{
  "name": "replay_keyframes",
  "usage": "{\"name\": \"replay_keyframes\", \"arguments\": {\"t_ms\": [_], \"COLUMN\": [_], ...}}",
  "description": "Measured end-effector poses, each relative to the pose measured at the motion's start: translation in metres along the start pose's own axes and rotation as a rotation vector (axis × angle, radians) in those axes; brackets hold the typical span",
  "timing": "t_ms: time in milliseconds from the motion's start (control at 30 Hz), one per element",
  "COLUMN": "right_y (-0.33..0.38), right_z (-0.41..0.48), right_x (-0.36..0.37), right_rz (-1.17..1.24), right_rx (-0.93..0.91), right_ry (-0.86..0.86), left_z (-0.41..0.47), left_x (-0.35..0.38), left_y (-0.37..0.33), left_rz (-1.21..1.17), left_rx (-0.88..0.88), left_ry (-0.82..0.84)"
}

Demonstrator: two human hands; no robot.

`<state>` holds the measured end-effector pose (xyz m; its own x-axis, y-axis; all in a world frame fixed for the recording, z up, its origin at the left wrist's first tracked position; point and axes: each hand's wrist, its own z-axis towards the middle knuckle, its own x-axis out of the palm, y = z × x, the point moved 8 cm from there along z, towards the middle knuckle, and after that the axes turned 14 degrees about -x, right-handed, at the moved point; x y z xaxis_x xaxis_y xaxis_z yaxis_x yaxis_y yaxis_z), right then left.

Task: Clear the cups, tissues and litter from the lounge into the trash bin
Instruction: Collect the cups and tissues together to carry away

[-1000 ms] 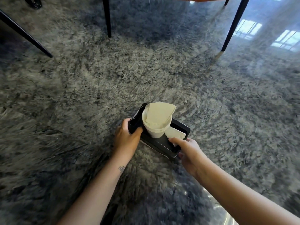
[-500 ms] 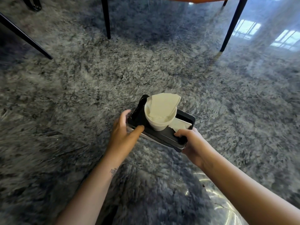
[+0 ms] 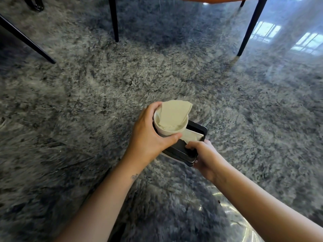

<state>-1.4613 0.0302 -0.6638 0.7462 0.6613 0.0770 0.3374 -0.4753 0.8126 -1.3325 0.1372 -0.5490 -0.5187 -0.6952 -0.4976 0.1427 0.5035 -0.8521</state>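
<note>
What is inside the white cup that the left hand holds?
A folded beige tissue fills the white cup, its corner rising above the rim. The left hand grips the cup's wall. The tissue covers the cup's bottom, so anything beneath it cannot be seen.

Upright stacked cups (image 3: pixel 165 133), tissue (image 3: pixel 172 114) inside

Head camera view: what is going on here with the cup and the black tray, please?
A person is gathering litter above a shaggy grey rug. The left hand grips a white paper cup with a folded tissue sticking out of it, just over the black tray. The right hand holds the near end of the tray, its fingers at the edge of a second tissue that lies on it. No trash bin is in view, so these things are not yet binned.
</note>
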Motion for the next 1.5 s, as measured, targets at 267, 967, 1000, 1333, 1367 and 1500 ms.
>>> {"name": "replay_keyframes", "arguments": {"t_ms": [267,967,1000,1333,1367,1500], "right_y": [0.028,0.381,0.405,0.559,0.565,0.567], "right_z": [0.019,-0.228,-0.249,-0.483,-0.506,-0.599], "right_x": [-0.004,0.184,0.202,0.355,0.370,0.435], "right_rz": [-0.164,-0.557,-0.562,-0.626,-0.628,-0.646], "right_rx": [-0.196,-0.589,-0.607,-0.802,-0.814,-0.871], "right_ry": [-0.068,0.208,0.250,0.747,0.794,0.998], "left_z": [0.010,-0.126,-0.140,-0.317,-0.338,-0.431], "left_x": [-0.058,-0.395,-0.420,-0.608,-0.625,-0.686], "left_y": [-0.018,-0.280,-0.302,-0.449,-0.457,-0.475], "left_rz": [-0.186,-0.176,-0.171,-0.302,-0.299,-0.268], "left_rx": [0.064,-0.282,-0.287,-0.391,-0.406,-0.490], "left_ry": [-0.178,-0.450,-0.479,-0.802,-0.855,-1.076]}}
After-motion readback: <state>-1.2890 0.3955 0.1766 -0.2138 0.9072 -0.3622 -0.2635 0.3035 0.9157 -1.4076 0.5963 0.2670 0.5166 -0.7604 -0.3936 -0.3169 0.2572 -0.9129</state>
